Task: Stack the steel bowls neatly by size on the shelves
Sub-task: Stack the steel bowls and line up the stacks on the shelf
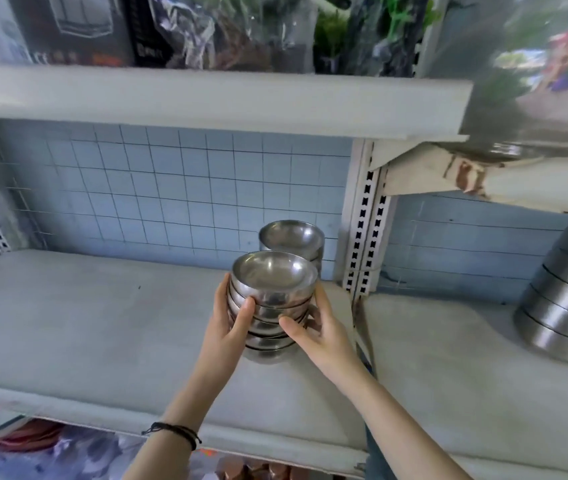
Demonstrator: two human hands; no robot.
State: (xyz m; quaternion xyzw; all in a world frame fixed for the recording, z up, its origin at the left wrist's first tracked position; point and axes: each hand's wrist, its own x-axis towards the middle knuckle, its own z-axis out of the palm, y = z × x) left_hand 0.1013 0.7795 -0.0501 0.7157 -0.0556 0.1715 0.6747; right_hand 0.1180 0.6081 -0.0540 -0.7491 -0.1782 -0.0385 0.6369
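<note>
The small bowl stack (272, 306) is clasped between left hand (230, 317) and right hand (317, 323), so it's best kept level and slid beside the stack behind (293, 240).

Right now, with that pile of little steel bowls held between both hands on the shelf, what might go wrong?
1. The held stack of bowls is tall and looks slightly uneven; the left hand and right hand press only its sides, so upper bowls could slide or topple.
2. A second stack stands just behind; pushing back could knock it.
3. The shelf upright is close on the right, so a careless move might bump it.
</note>
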